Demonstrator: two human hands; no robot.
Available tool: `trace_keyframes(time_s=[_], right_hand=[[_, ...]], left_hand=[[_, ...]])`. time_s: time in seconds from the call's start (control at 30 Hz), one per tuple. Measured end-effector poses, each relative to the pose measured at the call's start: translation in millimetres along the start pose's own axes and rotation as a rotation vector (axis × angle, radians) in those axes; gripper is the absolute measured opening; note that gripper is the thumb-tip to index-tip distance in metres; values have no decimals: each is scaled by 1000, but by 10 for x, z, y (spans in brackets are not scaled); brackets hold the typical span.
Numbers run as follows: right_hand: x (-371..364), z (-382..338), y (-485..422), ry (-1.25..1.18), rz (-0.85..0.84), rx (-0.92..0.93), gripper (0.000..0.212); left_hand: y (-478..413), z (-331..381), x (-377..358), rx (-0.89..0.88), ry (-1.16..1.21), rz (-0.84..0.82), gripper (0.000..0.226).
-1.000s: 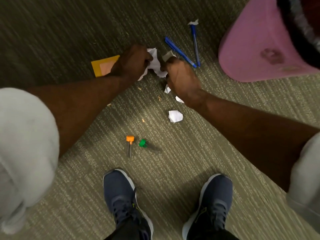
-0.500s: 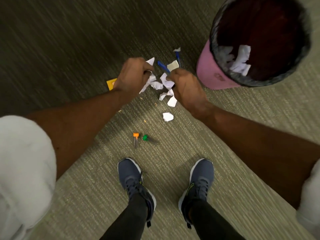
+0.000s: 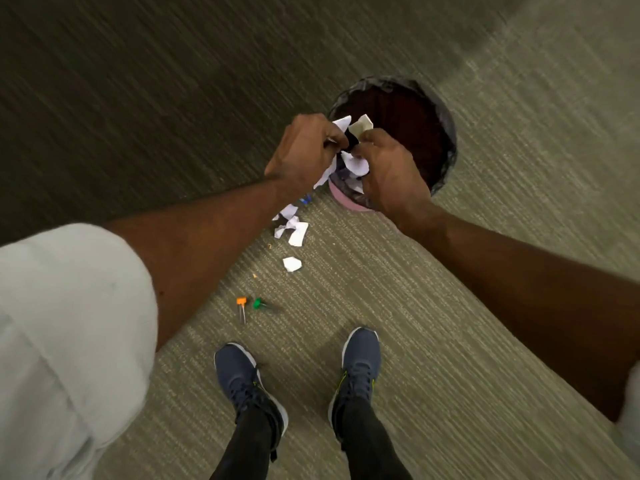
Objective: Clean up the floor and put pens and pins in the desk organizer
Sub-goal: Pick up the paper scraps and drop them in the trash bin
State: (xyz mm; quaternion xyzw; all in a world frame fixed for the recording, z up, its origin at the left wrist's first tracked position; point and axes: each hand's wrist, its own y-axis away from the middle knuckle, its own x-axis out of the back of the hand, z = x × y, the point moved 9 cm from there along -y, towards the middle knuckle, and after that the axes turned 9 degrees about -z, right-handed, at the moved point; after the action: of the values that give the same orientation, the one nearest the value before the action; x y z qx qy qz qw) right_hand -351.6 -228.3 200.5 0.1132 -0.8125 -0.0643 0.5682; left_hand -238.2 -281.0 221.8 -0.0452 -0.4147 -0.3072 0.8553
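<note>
My left hand (image 3: 304, 150) and my right hand (image 3: 391, 168) are both shut on crumpled white paper scraps (image 3: 353, 161), held together over the near rim of the pink waste bin (image 3: 446, 140) with its black liner. More paper scraps (image 3: 294, 230) lie on the carpet just below my hands, with one separate piece (image 3: 292, 264) nearer me. An orange pin (image 3: 241, 303) and a green pin (image 3: 257, 303) lie side by side on the carpet in front of my shoes. A bit of blue pen (image 3: 305, 200) shows under my left wrist.
My two dark shoes (image 3: 358, 362) stand on the ribbed green-grey carpet. Darker carpet fills the upper left. Tiny orange crumbs (image 3: 255, 276) lie near the scraps. No desk organizer is in view.
I have stood up. Both hands rose from the floor with the paper and moved right, over the bin. The yellow note is now hidden behind my left arm.
</note>
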Motion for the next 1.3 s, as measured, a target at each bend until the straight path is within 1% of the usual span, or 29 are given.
trace_keyframes(time_s=[0.07,0.2,0.27,0.33,0.43,0.63,0.77,0.87,1.0,1.13,1.2,1.3], right_hand=[[96,127,36,-26,0,-31,21],[167,401,96,-62,-13,-115,43],[159,538,148,-82,-41,-140,49],[180,646,216,-120,-41,-146,48],[185,736,329,-107,-8,-159,47],[133,700,492,-120,15,-152,52],[32,363,559,-152,36,-48,39],[-242,38,617,-141,-10,35,32],[-788,-278,633,-115,-116,101,35],[-1347,-455,545,-128,-185,114,35],[-1638,-493,471,-124,-219,108,38],[-2013,-543,305,-115,-254,133,43]], left_hand=[[-120,161,-66,2,39,9,25],[-388,334,-277,23,44,-14,27],[-499,383,-353,25,33,-14,26],[-583,436,-388,13,32,-14,23],[-641,455,-410,7,-4,-23,13],[-516,309,-344,7,-2,-16,16],[-219,-79,-145,65,-46,-7,16],[151,-526,-9,156,-40,28,14],[617,-1203,-80,285,-46,14,16],[981,-1730,-404,338,-19,-34,22],[1119,-1929,-576,348,-16,-37,26],[1216,-2130,-791,308,-16,-34,31]])
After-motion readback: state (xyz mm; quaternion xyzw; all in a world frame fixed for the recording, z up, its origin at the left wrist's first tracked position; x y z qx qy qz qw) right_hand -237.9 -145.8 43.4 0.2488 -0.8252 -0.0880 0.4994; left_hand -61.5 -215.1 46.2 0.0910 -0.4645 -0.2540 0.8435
